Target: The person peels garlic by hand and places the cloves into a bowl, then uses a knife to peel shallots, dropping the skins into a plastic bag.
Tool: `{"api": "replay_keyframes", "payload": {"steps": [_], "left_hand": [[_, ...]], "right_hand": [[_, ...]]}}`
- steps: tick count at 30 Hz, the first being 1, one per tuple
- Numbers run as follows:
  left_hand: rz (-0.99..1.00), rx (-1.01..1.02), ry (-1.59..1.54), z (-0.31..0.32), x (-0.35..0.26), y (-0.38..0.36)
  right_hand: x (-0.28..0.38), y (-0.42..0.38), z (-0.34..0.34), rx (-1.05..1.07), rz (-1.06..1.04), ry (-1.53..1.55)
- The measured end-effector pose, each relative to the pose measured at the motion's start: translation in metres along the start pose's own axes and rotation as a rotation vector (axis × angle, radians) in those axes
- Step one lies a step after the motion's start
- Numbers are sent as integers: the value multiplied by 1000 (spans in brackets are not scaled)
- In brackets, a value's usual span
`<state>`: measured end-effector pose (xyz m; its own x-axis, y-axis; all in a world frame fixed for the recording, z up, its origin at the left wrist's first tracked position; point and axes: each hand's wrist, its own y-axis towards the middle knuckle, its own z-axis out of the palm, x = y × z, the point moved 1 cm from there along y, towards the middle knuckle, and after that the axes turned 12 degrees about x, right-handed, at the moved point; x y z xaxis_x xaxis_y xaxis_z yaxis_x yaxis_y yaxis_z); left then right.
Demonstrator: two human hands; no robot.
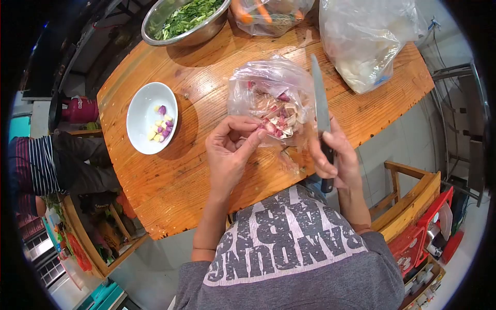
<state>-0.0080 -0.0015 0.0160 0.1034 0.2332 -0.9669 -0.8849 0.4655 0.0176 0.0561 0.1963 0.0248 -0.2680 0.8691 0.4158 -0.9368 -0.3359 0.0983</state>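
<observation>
My right hand (337, 152) grips a kitchen knife (320, 95) by its black handle, the blade pointing away from me. Thumb and forefinger of my left hand (232, 147) are pinched together at the near edge of a clear plastic bag (245, 85). Whatever sits between those fingertips is too small to make out. Inside the opened bag lie papery peels (284, 116) and a few purple-red shallots (283, 96). To the left, a white bowl (137, 126) contains peeled yellow-white cloves and purple shallots (163, 129).
On the wooden table (201, 93), a metal bowl (155, 36) of chopped greens stands at the far left. Bags with carrots (263, 13) and with pale contents (367, 46) are along the far side. Another person (57, 160) is at the left; a wooden stool (408, 196) stands right.
</observation>
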Motion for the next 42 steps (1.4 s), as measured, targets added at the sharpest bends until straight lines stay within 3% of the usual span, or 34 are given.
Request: {"api": "replay_keyframes", "payload": {"steps": [4,6,11,15,18,24,27,36,42], "left_hand": [[-28,-8,-197,9,1,5],[-150,0,-315,13,-5,4],[-110,23,-341,7,7,2],[-97,10,-291,1,21,1],[-113,5,-340,0,21,-1],[-84,10,-272,-2,25,-1],[-95,10,-256,-1,23,0],[-86,35,-163,4,15,1],[-100,52,-159,9,16,0]], "right_hand": [[-19,7,10,-203,32,-571],[-25,11,15,-175,38,-722],[-35,12,6,-149,-33,-1056],[-25,12,9,-113,149,-1374],[-29,16,4,-57,-28,-1420],[-31,17,-1,-57,-45,-1380],[-27,15,0,-100,101,-1359],[-34,15,-8,-86,1,-1159],[-31,12,-11,-111,94,-1074]]}}
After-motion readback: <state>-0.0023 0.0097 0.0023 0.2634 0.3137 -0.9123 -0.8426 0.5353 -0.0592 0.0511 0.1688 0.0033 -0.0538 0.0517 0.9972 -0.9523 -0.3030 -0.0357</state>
